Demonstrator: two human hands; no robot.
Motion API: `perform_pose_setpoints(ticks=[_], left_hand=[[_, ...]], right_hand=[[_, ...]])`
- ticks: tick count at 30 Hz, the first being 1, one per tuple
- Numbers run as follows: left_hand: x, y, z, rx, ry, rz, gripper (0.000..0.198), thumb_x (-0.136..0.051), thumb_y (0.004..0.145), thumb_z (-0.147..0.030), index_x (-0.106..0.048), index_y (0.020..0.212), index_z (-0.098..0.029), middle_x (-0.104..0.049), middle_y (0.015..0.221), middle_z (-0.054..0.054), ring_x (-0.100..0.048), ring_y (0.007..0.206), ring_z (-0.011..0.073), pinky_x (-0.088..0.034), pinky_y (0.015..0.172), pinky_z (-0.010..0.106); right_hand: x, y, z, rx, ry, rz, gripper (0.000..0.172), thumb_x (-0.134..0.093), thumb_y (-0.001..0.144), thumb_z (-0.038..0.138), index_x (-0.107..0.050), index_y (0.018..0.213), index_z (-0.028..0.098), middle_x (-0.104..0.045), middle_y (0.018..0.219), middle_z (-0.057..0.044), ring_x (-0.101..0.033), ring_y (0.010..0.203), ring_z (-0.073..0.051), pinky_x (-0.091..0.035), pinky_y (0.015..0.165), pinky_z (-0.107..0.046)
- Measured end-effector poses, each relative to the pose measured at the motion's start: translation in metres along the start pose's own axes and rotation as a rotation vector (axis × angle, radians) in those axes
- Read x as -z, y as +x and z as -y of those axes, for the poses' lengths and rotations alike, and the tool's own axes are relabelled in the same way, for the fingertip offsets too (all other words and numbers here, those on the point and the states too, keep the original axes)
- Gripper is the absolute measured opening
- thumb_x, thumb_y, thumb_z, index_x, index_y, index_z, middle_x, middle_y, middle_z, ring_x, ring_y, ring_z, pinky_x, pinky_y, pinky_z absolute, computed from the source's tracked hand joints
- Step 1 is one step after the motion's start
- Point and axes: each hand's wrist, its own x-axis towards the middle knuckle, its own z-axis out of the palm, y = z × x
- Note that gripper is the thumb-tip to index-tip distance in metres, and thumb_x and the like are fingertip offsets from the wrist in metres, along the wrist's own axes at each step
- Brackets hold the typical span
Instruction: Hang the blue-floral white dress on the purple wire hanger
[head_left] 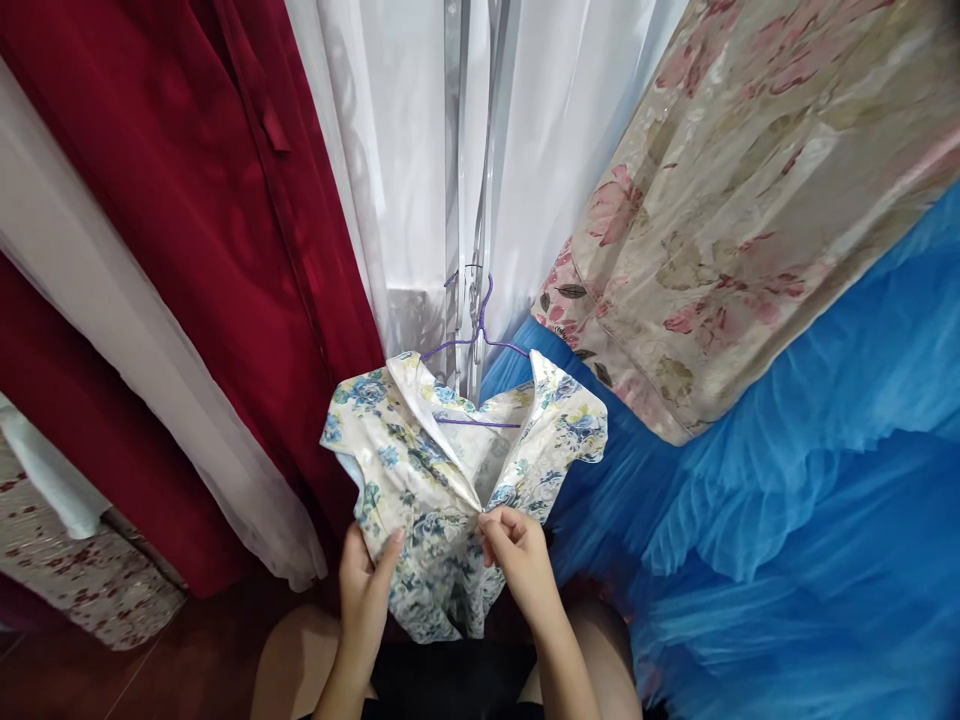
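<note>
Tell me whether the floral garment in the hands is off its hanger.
No, the purple hanger sits inside the floral garment, its lower bar showing at the neck.

Big red cloth point(217, 230) upper L, off-white sheer strip point(150, 345) right alongside. White drapes point(405, 180) top ctr, kinda shiny. Pink-floral beige cloth point(750, 220) on R, overlapping frilly blue tulle point(795, 510). Red-speckled fabric point(97, 585) btm L, nr reddish-brown tile floor point(184, 665).

Faintly glossy cloth garment point(412, 480)
</note>
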Motion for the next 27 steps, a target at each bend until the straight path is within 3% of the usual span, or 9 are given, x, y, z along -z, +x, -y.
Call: perform_pose_setpoints(ticks=[2,5,8,12,15,18,20,24,27], left_hand=[[-0.003,0.0,0.003,-0.276,0.132,-0.163,0.057,-0.076,0.08,-0.041,-0.056,0.129,-0.021,-0.061,0.13,0.013,-0.057,0.124,0.0329,-0.043,0.108,0.05],[-0.022,-0.008,-0.002,-0.461,0.32,0.125,0.039,-0.07,0.086,-0.032,-0.06,0.123,-0.023,-0.063,0.125,0.011,-0.059,0.12,0.0291,-0.046,0.105,0.044],[-0.05,-0.014,-0.013,-0.458,0.331,0.371,0.018,-0.06,0.093,-0.028,-0.065,0.109,-0.022,-0.069,0.109,0.009,-0.065,0.106,0.0254,-0.051,0.094,0.038],[-0.074,-0.013,-0.025,-0.426,0.322,0.385,0.012,-0.056,0.094,-0.026,-0.062,0.085,-0.021,-0.069,0.086,0.005,-0.066,0.086,0.0221,-0.051,0.081,0.034],[-0.08,-0.007,-0.032,-0.409,0.276,0.315,0.005,-0.059,0.092,-0.025,-0.058,0.089,-0.021,-0.067,0.087,0.005,-0.065,0.086,0.0218,-0.05,0.081,0.034],[-0.082,0.003,-0.042,-0.439,0.172,0.204,0.02,-0.066,0.089,-0.029,-0.055,0.104,-0.021,-0.066,0.098,0.007,-0.064,0.095,0.0224,-0.05,0.087,0.034],[-0.082,0.009,-0.05,-0.487,0.152,0.237,0.025,-0.068,0.088,-0.028,-0.056,0.108,-0.021,-0.066,0.102,0.007,-0.064,0.098,0.0225,-0.05,0.089,0.034],[-0.081,0.01,-0.057,-0.551,0.222,0.346,0.003,-0.059,0.091,-0.02,-0.058,0.089,-0.021,-0.065,0.086,0.003,-0.063,0.084,0.0194,-0.048,0.079,0.029],[-0.08,0.001,-0.052,-0.542,0.255,0.407,0.014,-0.056,0.091,-0.018,-0.054,0.078,-0.021,-0.061,0.077,0.001,-0.06,0.075,0.0175,-0.045,0.072,0.027]], right_hand=[[0.001,-0.006,0.002,-0.019,-0.009,-0.006,0.032,-0.061,0.089,0.041,-0.06,0.067,0.017,-0.051,0.043,0.004,-0.037,0.041,-0.009,-0.026,0.047,-0.025],[0.0,-0.012,0.005,-0.037,-0.001,0.024,0.033,-0.062,0.088,0.041,-0.061,0.066,0.017,-0.052,0.042,0.004,-0.039,0.039,-0.009,-0.026,0.046,-0.024],[0.0,-0.01,0.013,-0.039,0.008,0.067,0.033,-0.063,0.088,0.039,-0.06,0.063,0.017,-0.053,0.042,0.003,-0.039,0.038,-0.009,-0.027,0.045,-0.024],[0.004,0.014,0.044,0.008,0.006,0.082,0.032,-0.064,0.085,0.04,-0.062,0.063,0.017,-0.052,0.04,0.004,-0.036,0.036,-0.008,-0.025,0.043,-0.023],[0.007,0.037,0.077,0.055,-0.016,0.123,0.028,-0.067,0.083,0.039,-0.067,0.067,0.016,-0.052,0.039,0.004,-0.035,0.036,-0.007,-0.023,0.042,-0.022],[0.007,0.044,0.095,0.073,-0.031,0.155,0.027,-0.067,0.082,0.038,-0.068,0.068,0.016,-0.052,0.038,0.005,-0.035,0.036,-0.007,-0.023,0.042,-0.022],[0.005,0.037,0.093,0.066,-0.024,0.16,0.027,-0.066,0.083,0.038,-0.068,0.066,0.016,-0.051,0.038,0.005,-0.035,0.036,-0.007,-0.022,0.042,-0.022],[0.002,0.013,0.067,-0.001,0.021,0.132,0.031,-0.067,0.082,0.041,-0.067,0.064,0.016,-0.05,0.037,0.004,-0.033,0.035,-0.007,-0.021,0.041,-0.023],[0.004,0.015,0.067,0.006,0.08,0.054,0.033,-0.069,0.08,0.041,-0.066,0.059,0.017,-0.047,0.037,0.005,-0.029,0.036,-0.006,-0.019,0.041,-0.023]])
